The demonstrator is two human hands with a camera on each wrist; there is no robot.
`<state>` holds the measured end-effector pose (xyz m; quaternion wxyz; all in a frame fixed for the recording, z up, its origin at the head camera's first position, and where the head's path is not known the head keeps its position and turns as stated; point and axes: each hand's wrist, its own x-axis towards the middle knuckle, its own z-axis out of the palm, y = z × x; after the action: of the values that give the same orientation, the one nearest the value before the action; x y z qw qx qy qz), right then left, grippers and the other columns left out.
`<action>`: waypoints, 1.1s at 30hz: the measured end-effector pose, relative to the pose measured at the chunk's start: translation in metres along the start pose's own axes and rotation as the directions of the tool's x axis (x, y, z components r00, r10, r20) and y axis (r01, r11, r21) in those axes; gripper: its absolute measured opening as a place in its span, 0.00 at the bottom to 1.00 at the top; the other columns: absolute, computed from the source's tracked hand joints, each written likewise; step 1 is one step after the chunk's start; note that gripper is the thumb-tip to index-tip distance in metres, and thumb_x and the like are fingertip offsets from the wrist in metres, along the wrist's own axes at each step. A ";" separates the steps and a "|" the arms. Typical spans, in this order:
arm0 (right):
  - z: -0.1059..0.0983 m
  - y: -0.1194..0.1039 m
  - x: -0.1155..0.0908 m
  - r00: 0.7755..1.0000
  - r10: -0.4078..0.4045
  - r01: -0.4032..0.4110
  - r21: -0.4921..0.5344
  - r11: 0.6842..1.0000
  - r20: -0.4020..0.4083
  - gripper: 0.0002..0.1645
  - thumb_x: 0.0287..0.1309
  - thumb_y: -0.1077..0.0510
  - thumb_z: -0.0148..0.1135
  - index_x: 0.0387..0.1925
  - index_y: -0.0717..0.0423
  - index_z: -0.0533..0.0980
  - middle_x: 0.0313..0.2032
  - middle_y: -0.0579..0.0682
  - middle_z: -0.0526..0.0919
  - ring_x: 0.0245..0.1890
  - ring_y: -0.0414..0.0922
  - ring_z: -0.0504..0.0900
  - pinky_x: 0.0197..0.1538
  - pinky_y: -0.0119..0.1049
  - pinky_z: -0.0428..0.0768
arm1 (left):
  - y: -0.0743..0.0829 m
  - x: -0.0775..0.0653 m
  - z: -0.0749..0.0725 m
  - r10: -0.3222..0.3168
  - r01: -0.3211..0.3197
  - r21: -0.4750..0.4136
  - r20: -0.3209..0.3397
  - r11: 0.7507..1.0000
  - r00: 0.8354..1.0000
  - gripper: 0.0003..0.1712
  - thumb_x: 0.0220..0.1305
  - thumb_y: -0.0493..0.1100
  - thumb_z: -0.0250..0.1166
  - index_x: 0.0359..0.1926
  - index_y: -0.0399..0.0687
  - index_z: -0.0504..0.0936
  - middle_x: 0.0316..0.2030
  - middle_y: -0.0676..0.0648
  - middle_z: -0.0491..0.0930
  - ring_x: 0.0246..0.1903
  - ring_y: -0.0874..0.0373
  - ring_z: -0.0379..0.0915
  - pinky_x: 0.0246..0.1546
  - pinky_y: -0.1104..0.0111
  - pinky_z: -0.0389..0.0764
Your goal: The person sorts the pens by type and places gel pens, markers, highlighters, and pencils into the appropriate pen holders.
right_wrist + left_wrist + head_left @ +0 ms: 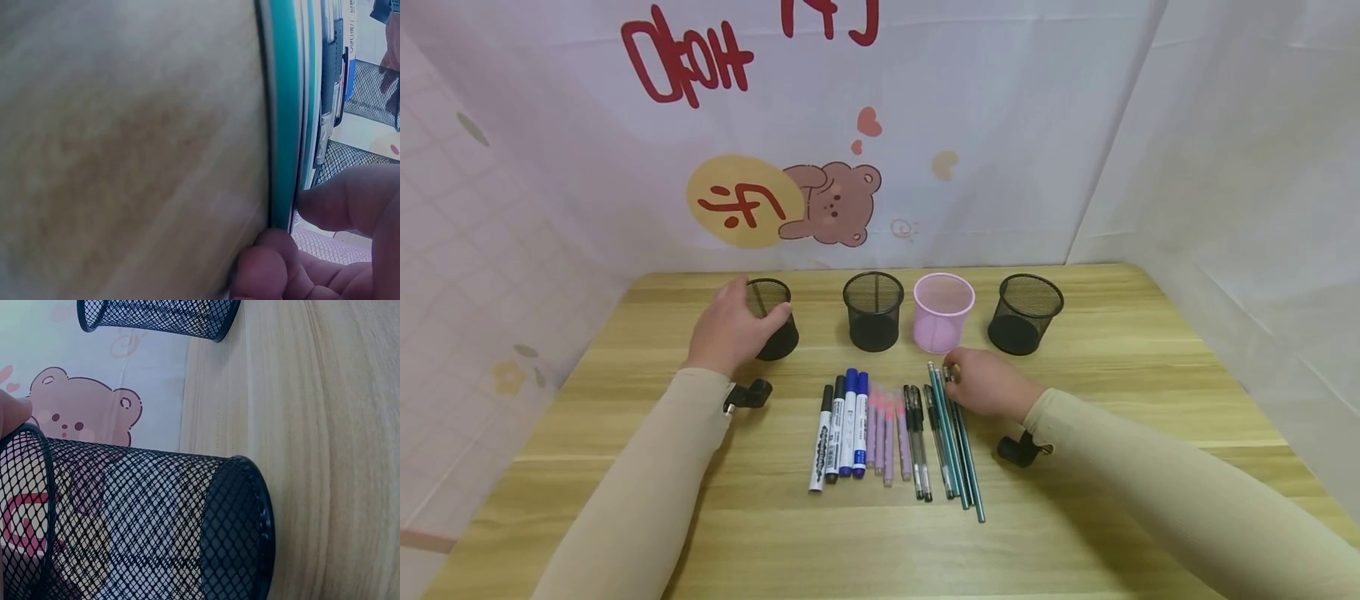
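My left hand (730, 333) holds the leftmost black mesh pen cup (782, 340) near its rim, thumb on the near side. In the left wrist view a fingertip (14, 414) rests at the rim of that mesh cup, which shows its dark base to the right. At the top of the row of writing tools, my right hand (988, 383) pinches a green pencil (285, 119) near its far end between thumb and fingers. The pencil lies along the table beside several other pencils (950, 442).
Left of the pencils lie gel pens (916, 425), pink pens (889, 442), and blue and black markers (848, 425). Behind them stand a black mesh cup (874, 321), a pink mesh cup (938, 325) and another black mesh cup (1018, 329). A printed cloth (1000, 125) hangs behind the table.
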<state>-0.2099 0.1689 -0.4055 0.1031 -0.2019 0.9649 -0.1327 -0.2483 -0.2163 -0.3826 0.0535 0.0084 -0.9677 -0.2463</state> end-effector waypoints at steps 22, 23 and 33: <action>-0.007 -0.001 0.001 0.997 0.072 -0.073 0.091 0.993 0.008 0.18 0.64 0.53 0.69 0.46 0.64 0.83 0.41 0.55 0.90 0.38 0.46 0.83 0.49 0.46 0.84 | 0.001 0.001 0.001 0.000 0.000 -0.008 -0.015 1.000 1.000 0.63 0.67 0.79 0.54 0.83 0.39 0.50 0.80 0.31 0.58 0.75 0.29 0.60 0.71 0.33 0.66; -0.008 -0.001 0.001 0.997 0.071 -0.072 0.093 0.993 0.009 0.17 0.64 0.53 0.69 0.46 0.64 0.83 0.40 0.55 0.90 0.38 0.46 0.83 0.49 0.46 0.84 | 0.001 0.001 0.001 0.000 0.000 -0.008 -0.015 1.000 1.000 0.63 0.67 0.79 0.54 0.83 0.39 0.50 0.80 0.31 0.58 0.75 0.29 0.60 0.71 0.33 0.66; -0.012 0.001 -0.005 0.999 0.029 -0.032 0.081 0.996 0.037 0.15 0.61 0.60 0.68 0.46 0.66 0.83 0.44 0.59 0.90 0.42 0.49 0.86 0.53 0.49 0.85 | 0.001 0.000 0.000 -0.015 0.015 -0.011 0.007 1.000 1.000 0.65 0.65 0.82 0.52 0.83 0.39 0.49 0.80 0.31 0.56 0.76 0.29 0.59 0.71 0.32 0.65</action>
<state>-0.2091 0.1741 -0.3935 0.1307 -0.1853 0.9596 -0.1666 -0.2481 -0.2153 -0.3825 0.0483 0.0145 -0.9664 -0.2522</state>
